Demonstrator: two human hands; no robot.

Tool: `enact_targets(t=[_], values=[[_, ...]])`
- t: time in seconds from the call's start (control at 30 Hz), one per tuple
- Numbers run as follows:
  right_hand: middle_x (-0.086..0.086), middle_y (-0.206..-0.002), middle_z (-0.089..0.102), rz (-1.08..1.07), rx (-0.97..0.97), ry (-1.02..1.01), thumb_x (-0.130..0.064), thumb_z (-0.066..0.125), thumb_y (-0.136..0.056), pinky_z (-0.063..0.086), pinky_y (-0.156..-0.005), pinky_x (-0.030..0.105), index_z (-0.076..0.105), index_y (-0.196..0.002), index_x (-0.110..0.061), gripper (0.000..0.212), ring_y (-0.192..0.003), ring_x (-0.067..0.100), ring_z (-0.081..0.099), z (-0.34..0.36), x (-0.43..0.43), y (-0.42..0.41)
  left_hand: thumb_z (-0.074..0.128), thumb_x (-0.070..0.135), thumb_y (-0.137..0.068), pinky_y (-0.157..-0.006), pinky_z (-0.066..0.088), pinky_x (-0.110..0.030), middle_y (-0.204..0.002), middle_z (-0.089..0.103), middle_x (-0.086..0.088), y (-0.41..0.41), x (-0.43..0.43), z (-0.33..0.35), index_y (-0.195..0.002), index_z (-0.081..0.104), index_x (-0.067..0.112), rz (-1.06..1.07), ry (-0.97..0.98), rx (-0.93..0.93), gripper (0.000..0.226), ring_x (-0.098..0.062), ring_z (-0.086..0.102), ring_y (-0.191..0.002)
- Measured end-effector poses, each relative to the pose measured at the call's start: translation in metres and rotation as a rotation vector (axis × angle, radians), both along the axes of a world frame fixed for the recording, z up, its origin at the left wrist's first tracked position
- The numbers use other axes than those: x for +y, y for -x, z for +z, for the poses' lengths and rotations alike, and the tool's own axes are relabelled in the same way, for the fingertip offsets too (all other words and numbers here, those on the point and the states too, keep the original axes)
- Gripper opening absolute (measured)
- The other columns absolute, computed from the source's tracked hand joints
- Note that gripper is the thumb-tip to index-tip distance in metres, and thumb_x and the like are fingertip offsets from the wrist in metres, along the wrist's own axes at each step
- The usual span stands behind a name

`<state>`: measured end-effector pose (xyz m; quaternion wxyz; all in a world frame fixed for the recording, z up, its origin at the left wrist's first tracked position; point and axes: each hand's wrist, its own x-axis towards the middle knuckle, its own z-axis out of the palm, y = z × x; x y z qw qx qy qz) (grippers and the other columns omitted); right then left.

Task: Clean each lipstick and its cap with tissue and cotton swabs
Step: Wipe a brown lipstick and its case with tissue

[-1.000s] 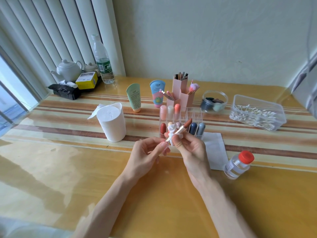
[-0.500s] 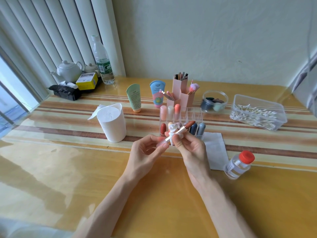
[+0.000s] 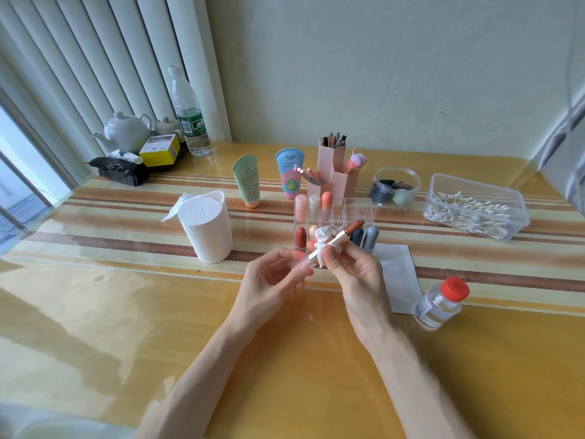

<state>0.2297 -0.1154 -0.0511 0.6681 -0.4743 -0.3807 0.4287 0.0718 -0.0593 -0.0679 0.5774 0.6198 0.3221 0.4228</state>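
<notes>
An uncapped lipstick [image 3: 343, 233] with a brown-red bullet and gold tube slants up to the right over the table's middle. My left hand [image 3: 274, 280] pinches its translucent base end. My right hand [image 3: 354, 269] pinches a crumpled white tissue [image 3: 323, 240] wrapped round the gold tube. Just behind the hands stands a clear acrylic organizer [image 3: 361, 210] with several capped lipsticks in it. Cotton swabs fill a clear plastic box [image 3: 474, 210] at the right. A white tissue canister [image 3: 207, 228] stands at the left.
A folded white tissue [image 3: 397, 274] lies right of my hands, beside a small clear bottle with a red cap [image 3: 440, 304]. Pink brush holders [image 3: 335, 172], two cream tubes [image 3: 248, 182], a jar [image 3: 395, 186], a water bottle [image 3: 188, 112] and a teapot [image 3: 126, 131] stand further back.
The lipstick has slid a little further out to the upper right through the tissue. Both hands stay in nearly the same place.
</notes>
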Motion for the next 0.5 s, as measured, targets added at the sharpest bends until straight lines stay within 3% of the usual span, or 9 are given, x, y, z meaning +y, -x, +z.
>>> enact_targets(t=[0.1, 0.3, 0.43, 0.5], values=[[0.006, -0.11, 0.08, 0.013, -0.003, -0.001, -0.029, 0.068, -0.093, 0.053, -0.097, 0.026, 0.075, -0.116, -0.006, 0.033, -0.111, 0.017, 0.073, 0.0, -0.0008, 0.0001, 0.056, 0.025, -0.106, -0.057, 0.05, -0.028, -0.079, 0.07, -0.007, 0.0033, 0.0016, 0.0022, -0.098, 0.074, 0.002, -0.115, 0.055, 0.009, 0.03, -0.021, 0.059, -0.065], [0.0, -0.095, 0.079, -0.037, 0.008, -0.005, -0.03, 0.069, -0.093, 0.052, -0.093, 0.021, 0.076, -0.105, -0.007, 0.027, -0.1, 0.01, 0.073, -0.0001, -0.0015, 0.0033, 0.078, 0.022, -0.092, -0.071, 0.059, -0.032, -0.086, 0.078, -0.009, 0.0025, 0.0008, -0.0009, -0.098, 0.077, 0.007, 0.038, -0.101, 0.056, 0.016, -0.018, 0.071, -0.073], [0.002, -0.102, 0.081, -0.102, 0.048, 0.008, -0.032, 0.07, -0.092, 0.052, -0.091, 0.018, 0.077, -0.118, -0.008, 0.036, -0.102, 0.008, 0.073, -0.0002, -0.0005, 0.0057, 0.086, 0.021, -0.087, -0.075, 0.061, -0.039, -0.089, 0.078, -0.001, 0.0014, -0.0008, -0.0052, -0.095, 0.076, 0.014, 0.156, -0.292, 0.149, 0.014, -0.021, 0.073, -0.078], [0.003, -0.104, 0.081, -0.122, 0.068, 0.005, -0.032, 0.07, -0.092, 0.052, -0.089, 0.016, 0.078, -0.117, -0.011, 0.034, -0.101, 0.007, 0.073, 0.0, -0.0001, 0.0051, 0.087, 0.02, -0.085, -0.074, 0.06, -0.036, -0.09, 0.078, 0.003, -0.0003, -0.0022, -0.0068, -0.095, 0.076, 0.015, 0.191, -0.366, 0.166, 0.016, -0.022, 0.072, -0.078]])
